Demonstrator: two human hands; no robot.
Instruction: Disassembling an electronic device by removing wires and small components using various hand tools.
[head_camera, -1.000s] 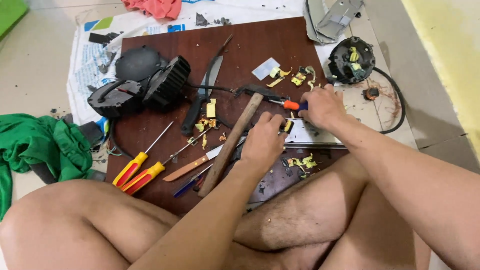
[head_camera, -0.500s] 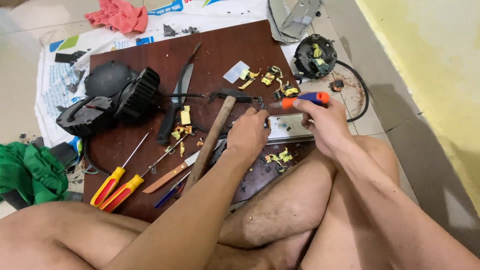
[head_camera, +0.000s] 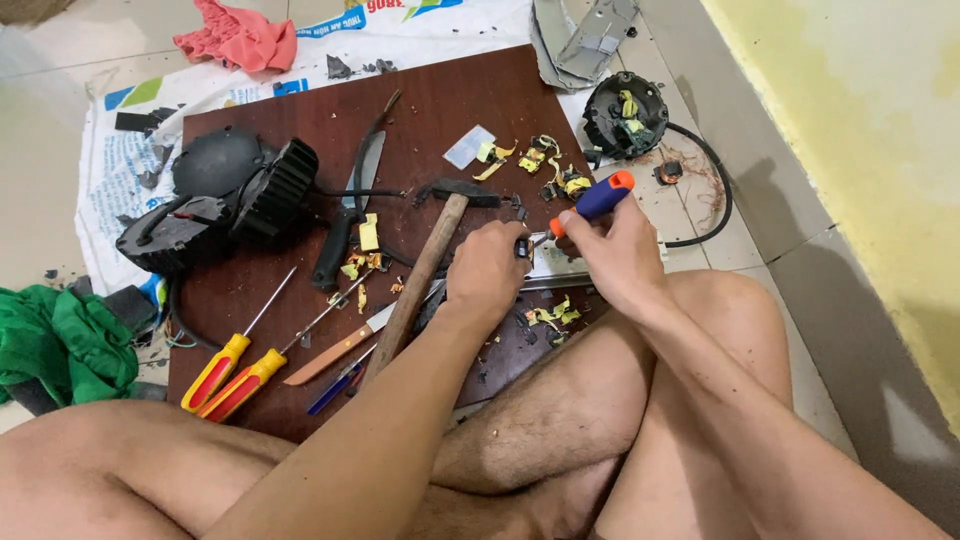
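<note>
Two hands meet over a small dark part (head_camera: 522, 247) at the near edge of the dark brown wooden board (head_camera: 440, 110): the left hand (head_camera: 487, 272) has its fingers curled together and pinched on that part, pressing it down against a pale metal strip (head_camera: 560, 268), while the right hand (head_camera: 610, 250) is wrapped tight round a blue-and-orange-handled screwdriver (head_camera: 597, 200), its tip slanting down into the pinched part. Exactly what the tip bites on is too small to tell. Judging by the yellow scraps (head_camera: 548, 314) strewn just beside the hands and farther up the board, much stripping or prying looks done, yet the part under the tip is not free of the strip. Beside the left wrist lies a wooden-handled hammer (head_camera: 425, 270); beyond it a knife with a brown handle (head_camera: 340, 345), two yellow-and-red screwdrivers (head_camera: 235, 370) and a black-handled blade (head_camera: 345, 215). At the board's far left sits a black finned motor housing (head_camera: 215, 195), already opened; a round black casing (head_camera: 625, 112) with yellow bits inside rests off the board near the wall, a black cable (head_camera: 715, 190) curving from it. A green cloth (head_camera: 60, 340) lies at left, a pink rag (head_camera: 240, 40) at the top.
</note>
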